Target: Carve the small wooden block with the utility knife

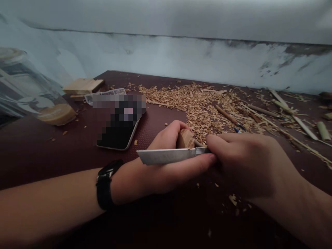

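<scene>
Near the middle of the head view, my left hand [160, 173] is wrapped round a small piece of wood [185, 139] with pale, cut facets on its end. A dark watch sits on that wrist. My right hand [243, 162] grips a knife, its handle mostly hidden in the fist. The knife's flat, straight blade [166, 156] points left and lies against the near side of the wood, above the left hand. My left thumb reaches along under the blade to the right hand.
Wood shavings [199, 103] cover the back of the dark red table [160, 116]. A smartphone [119, 128], a clear plastic case [106, 95] and wooden blocks [83, 85] lie left. A glass jar [33, 90] stands far left. Sticks and a brown-handled tool [227, 114] lie right.
</scene>
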